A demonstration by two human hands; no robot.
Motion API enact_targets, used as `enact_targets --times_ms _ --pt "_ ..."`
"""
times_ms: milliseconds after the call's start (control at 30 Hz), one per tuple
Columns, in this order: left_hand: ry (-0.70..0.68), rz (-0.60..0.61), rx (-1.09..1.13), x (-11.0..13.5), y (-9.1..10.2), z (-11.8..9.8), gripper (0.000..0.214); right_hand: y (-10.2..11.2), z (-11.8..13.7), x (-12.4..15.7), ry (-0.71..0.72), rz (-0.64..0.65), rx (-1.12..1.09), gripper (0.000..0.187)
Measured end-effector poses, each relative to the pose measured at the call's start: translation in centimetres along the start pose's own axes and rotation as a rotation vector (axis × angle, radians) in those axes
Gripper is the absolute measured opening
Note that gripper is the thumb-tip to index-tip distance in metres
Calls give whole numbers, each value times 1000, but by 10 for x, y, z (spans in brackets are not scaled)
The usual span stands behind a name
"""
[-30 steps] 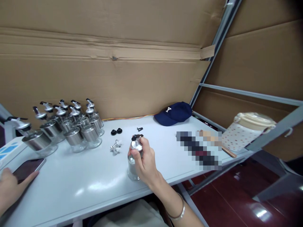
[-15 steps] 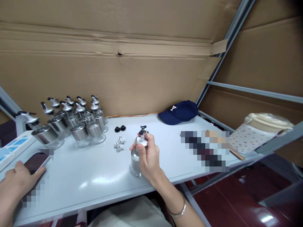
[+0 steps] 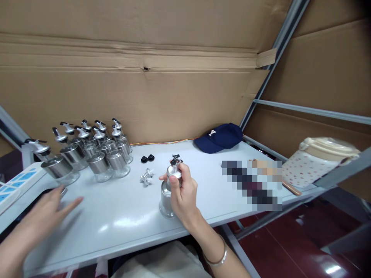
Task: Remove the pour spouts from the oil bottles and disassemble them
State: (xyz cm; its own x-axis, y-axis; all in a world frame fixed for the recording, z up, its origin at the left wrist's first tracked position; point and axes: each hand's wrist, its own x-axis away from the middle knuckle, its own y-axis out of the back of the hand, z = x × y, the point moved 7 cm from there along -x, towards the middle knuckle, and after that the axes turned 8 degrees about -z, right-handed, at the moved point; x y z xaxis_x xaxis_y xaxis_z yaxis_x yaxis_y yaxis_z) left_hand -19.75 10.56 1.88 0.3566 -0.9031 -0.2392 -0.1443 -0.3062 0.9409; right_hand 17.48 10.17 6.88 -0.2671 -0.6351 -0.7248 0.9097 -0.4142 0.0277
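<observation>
My right hand (image 3: 184, 191) grips the silver and black pour spout (image 3: 174, 170) at the top of a glass oil bottle (image 3: 166, 202) with a metal sleeve. The bottle stands upright near the table's front edge. At the left, my left hand (image 3: 45, 216) hovers with fingers apart, slightly blurred, and holds nothing. Beside and partly under it lies a dark phone (image 3: 24, 212). Between the hands, farther back, are small clear-and-silver spout parts (image 3: 147, 177) and two black stoppers (image 3: 147, 158).
Several spouted oil bottles (image 3: 98, 166) stand grouped at the back left, beside a white and blue power strip (image 3: 19, 185). A navy cap (image 3: 220, 138) sits at the back right. Farther right are a blurred-out patch and a dotted bag (image 3: 307, 166). Cardboard (image 3: 174, 104) walls the back.
My left hand has come off the phone and moved to the right, its fingers now extended. The phone has shifted left and down. My right hand stays on the bottle's spout.
</observation>
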Motion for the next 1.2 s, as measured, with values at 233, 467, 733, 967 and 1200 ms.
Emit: enact_targets --times_ms 233,467,733,967,1200 --pt "-427 360 632 88 5 -188 85 0 1 4 -39 8 -120 23" --pt "-531 417 902 104 -9 -233 73 -3 11 6 -23 118 -185 41" --pt "-497 322 906 116 2 -215 80 -3 13 11 -318 46 -479 37" --pt "-579 384 897 119 17 -222 33 6 37 3 20 169 -415 44" --pt "-568 433 978 111 6 -223 39 -16 9 4 -461 419 -804 45"
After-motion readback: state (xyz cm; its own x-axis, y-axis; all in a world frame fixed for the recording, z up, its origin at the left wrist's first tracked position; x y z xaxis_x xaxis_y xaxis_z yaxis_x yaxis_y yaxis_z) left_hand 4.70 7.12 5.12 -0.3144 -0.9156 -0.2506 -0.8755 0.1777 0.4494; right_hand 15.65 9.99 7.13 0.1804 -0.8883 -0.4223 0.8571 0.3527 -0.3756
